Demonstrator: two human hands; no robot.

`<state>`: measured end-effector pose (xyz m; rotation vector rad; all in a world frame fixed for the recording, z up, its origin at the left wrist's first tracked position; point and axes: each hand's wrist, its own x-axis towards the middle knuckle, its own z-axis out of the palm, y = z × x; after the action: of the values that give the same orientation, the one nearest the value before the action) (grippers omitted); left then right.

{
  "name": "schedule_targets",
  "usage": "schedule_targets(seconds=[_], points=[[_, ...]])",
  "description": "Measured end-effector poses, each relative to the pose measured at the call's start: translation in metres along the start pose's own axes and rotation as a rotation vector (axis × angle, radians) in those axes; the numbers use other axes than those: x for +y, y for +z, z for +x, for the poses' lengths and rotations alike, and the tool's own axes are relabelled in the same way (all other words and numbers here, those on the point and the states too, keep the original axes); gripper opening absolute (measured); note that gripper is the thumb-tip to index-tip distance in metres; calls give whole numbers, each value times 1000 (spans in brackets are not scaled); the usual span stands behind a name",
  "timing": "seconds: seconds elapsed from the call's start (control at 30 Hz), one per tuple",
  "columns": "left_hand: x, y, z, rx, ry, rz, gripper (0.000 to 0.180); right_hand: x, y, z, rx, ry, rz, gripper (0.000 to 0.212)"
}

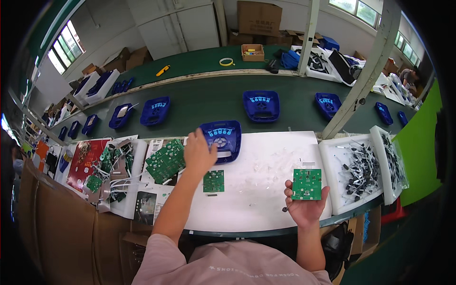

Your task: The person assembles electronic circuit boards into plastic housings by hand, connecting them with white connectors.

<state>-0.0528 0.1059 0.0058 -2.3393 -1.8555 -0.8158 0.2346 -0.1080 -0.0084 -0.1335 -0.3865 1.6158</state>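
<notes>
Green-edged workbench point(356, 213), white sheet point(266, 209) over its middle. Directly on the sheet: one small green circuit board point(213, 181) left of centre; blue housing point(229, 137) at the far edge; clear bits point(275, 164) scattered. Right end of bench: white foam tray point(327, 172), cables inside. Behind, dark green surface point(204, 99) running crosswise; blue housings point(261, 106) spaced along it. Farther back, green shelf point(190, 64): yellow cutter point(163, 71), yellow tape roll point(227, 64), small cardboard box point(254, 57), well apart from one another.
</notes>
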Motion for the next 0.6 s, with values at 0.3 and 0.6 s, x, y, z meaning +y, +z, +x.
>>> schedule_targets(seconds=[0.3,0.6], points=[[-20,2,9,-629,-647,-1170,56,26,33,68,126,-222,-841,58],[56,-50,-92,-298,-277,-1367,71,58,52,111,149,-452,-1664,55]])
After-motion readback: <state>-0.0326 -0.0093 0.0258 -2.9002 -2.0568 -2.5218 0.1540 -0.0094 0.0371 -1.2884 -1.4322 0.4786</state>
